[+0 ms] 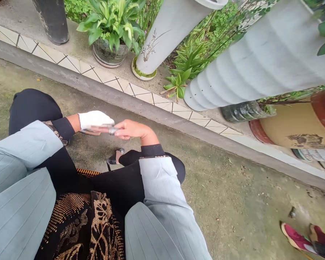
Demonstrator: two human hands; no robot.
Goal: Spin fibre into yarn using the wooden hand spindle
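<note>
My left hand (95, 120), in a white knit glove, is closed over a thin brownish piece with a pale edge (93, 133), mostly hidden below the glove. My bare right hand (132, 129) grips a slim tool with a silvery collar (113, 131). The tool's reddish-brown length is smeared by motion and lies across the gloved fingers, so its kind does not show. Both hands meet in front of my knees, above the concrete floor.
A low tiled ledge (119, 85) runs diagonally ahead. On it stand a glass pot with a leafy plant (111, 50), a tall white vase (162, 36), a ribbed white planter (233, 68) and a tan pot (284, 121). Another person's red shoes (298, 234) are at lower right.
</note>
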